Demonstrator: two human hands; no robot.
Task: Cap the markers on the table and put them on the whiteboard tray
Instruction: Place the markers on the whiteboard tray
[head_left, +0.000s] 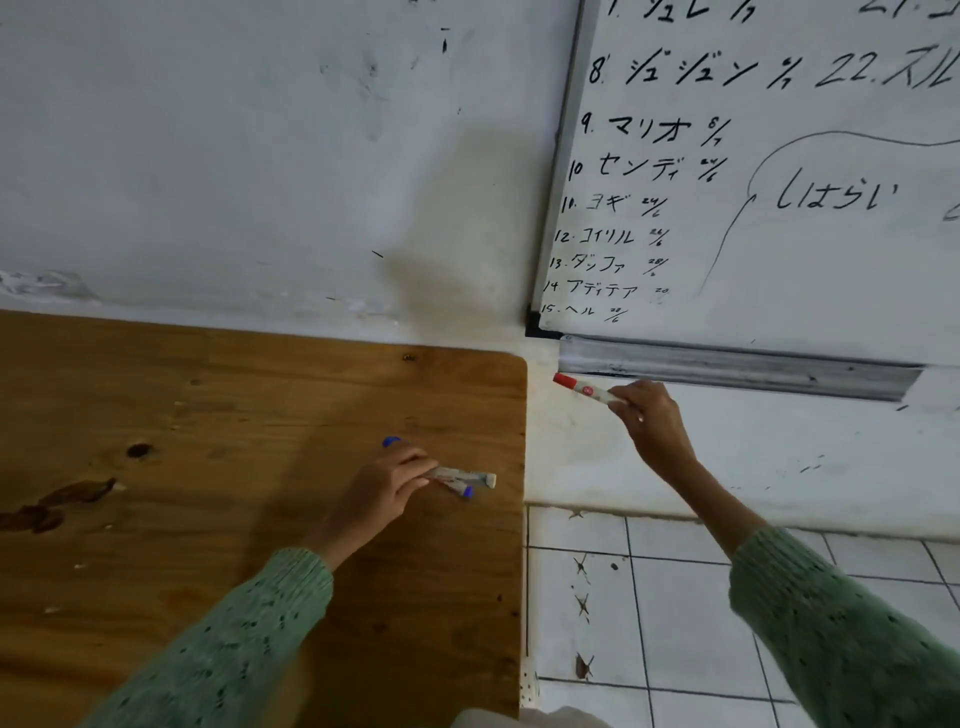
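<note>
My right hand (652, 421) grips a capped red marker (582, 387) by its tail end, with the red cap pointing left just below the left end of the grey whiteboard tray (737, 366). My left hand (384, 491) rests on the wooden table (208, 467) near its right edge and holds two markers (465, 480): one with a grey end and one with a blue end poking out to the right. A blue cap or marker tip (392, 442) shows above my left fingers. I cannot tell whether the left-hand markers are capped.
The whiteboard (779, 182) with black writing hangs on the wall at the upper right. Between the table's right edge and the wall lies white tiled floor (675, 597). Dark stains (57, 504) mark the table's left side.
</note>
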